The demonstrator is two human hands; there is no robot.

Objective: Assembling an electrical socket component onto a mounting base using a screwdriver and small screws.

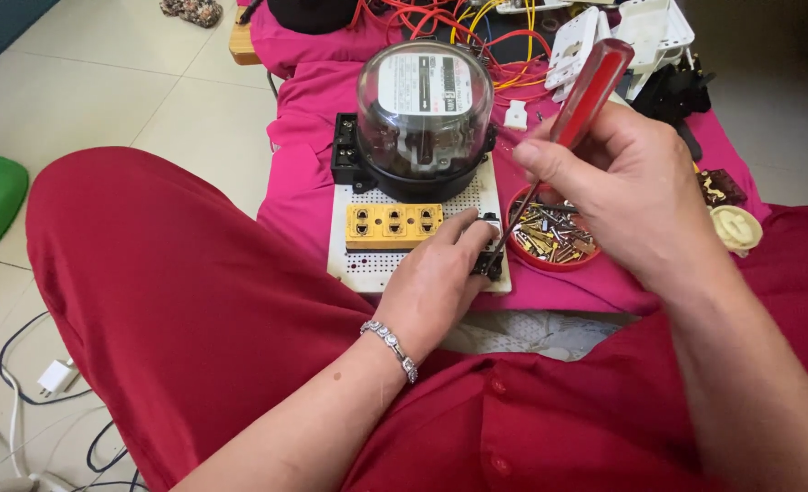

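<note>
My left hand (440, 278) rests on a white perforated board (367, 266) and pinches a small black and white component (490, 248) at the board's right edge. My right hand (627, 196) grips a screwdriver with a clear red handle (591, 91); its thin shaft slants down to the component. On the board sit a yellow socket strip (393, 224) and, behind it, an electricity meter (425, 114) with a clear dome on a black base.
A red dish of screws and metal bits (554, 239) lies right of the board on a pink cloth (303, 182). Red and yellow wires (477, 27), white plastic parts (604, 36) and a cream round fitting (736, 228) lie behind. Cables and a white charger (56, 375) are on the tile floor.
</note>
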